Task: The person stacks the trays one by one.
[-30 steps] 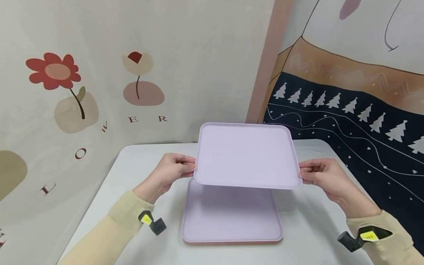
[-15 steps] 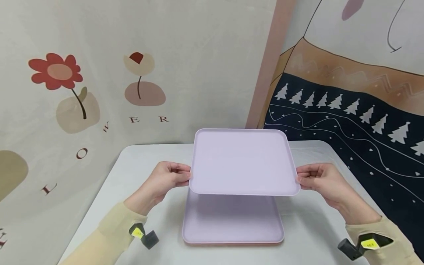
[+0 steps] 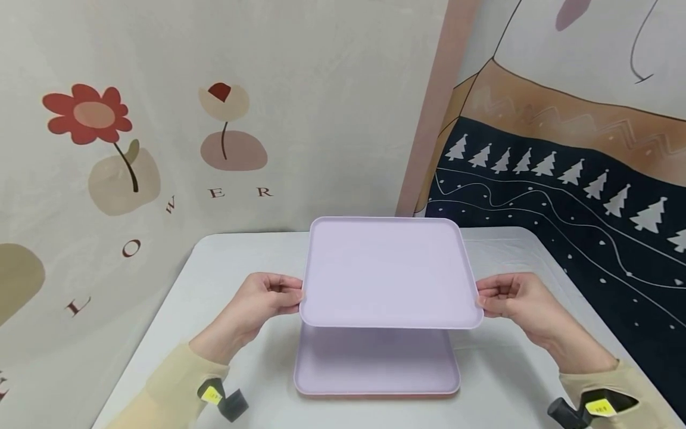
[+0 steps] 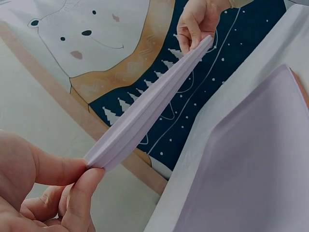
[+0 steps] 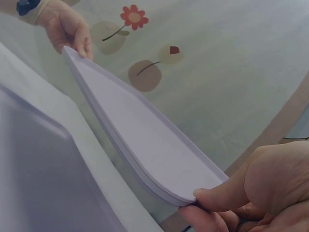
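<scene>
A pale lilac rectangular tray [image 3: 388, 271] with rounded corners is held in the air, its far edge raised a little above the table's back edge in the head view. My left hand [image 3: 262, 307] pinches its left short edge between thumb and fingers. At the opposite short edge my right hand [image 3: 517, 304] pinches the rim likewise, the thumb [image 5: 217, 195] on top. Below it, apart from it, a second lilac tray [image 3: 375, 375] lies on the table; its far part is hidden by the held tray. A thin reddish edge [image 3: 377, 396] shows under the second tray's front side.
The trays are over a white table [image 3: 241, 381] with rounded back corners. Behind it hangs a pale cloth [image 3: 321, 107] printed with flowers and letters. A dark blue cloth [image 3: 568, 205] with white trees hangs along the right side.
Both hands have lowered the held tray and brought it nearer, shifting slightly left. It now covers more of the tray on the table, which has stayed in place.
</scene>
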`<act>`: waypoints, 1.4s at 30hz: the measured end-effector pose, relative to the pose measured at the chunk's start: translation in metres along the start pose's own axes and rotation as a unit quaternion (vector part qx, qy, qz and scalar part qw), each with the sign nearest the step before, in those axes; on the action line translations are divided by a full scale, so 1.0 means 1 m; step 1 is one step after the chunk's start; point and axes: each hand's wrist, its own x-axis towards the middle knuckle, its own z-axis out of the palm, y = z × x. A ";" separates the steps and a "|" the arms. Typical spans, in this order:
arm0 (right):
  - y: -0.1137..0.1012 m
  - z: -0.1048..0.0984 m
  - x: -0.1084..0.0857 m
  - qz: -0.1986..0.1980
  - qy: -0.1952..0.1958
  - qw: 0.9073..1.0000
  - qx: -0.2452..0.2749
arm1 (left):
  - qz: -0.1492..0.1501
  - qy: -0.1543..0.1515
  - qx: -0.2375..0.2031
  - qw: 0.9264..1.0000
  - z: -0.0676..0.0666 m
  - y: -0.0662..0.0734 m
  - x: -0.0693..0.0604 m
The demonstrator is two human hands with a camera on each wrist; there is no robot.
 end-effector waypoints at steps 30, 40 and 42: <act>0.022 0.011 -0.011 0.009 -0.067 0.997 0.030 | -0.025 -0.018 -0.005 1.000 -0.009 -0.028 -0.024; 0.026 0.011 -0.015 0.020 -0.077 0.996 0.032 | -0.026 -0.027 -0.011 0.999 -0.008 -0.038 -0.029; 0.028 0.011 -0.016 0.019 -0.081 0.996 0.035 | -0.026 -0.028 -0.011 0.999 -0.008 -0.039 -0.030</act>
